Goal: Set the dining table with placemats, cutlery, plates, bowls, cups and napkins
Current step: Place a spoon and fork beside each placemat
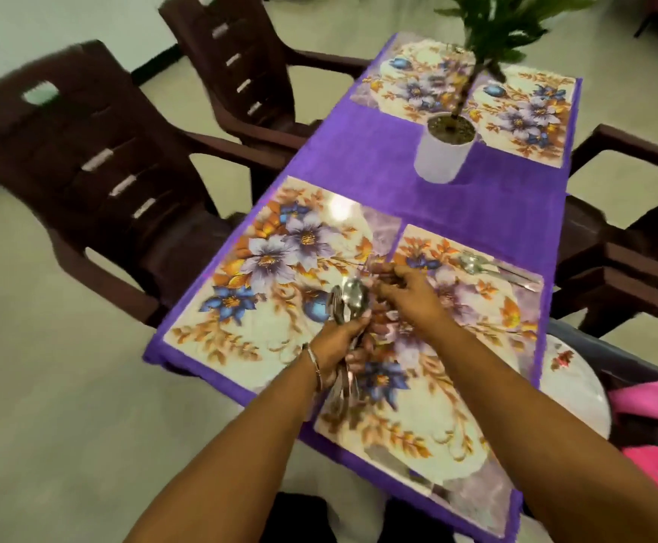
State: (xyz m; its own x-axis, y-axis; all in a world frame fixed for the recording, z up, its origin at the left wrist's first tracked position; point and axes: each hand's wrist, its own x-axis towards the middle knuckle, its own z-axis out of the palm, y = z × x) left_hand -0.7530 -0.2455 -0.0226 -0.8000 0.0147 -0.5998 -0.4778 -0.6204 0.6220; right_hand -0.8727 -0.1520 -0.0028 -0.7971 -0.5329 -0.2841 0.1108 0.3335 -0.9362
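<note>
the left hand (341, 339) grips a bundle of spoons (349, 303) above the near placemats (272, 268) while the right hand (405, 290) pinches one free, so the cutlery step is underway and next calls for laying it on a mat.

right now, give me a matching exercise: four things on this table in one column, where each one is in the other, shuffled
1. plant pot
2. spoon bundle
3. lone spoon
4. plate

a. in the left hand
b. far edge of the near right placemat
c. on the purple cloth, mid-table
d. right of the table, partly behind the right arm

Pairs: 1-c, 2-a, 3-b, 4-d
</note>
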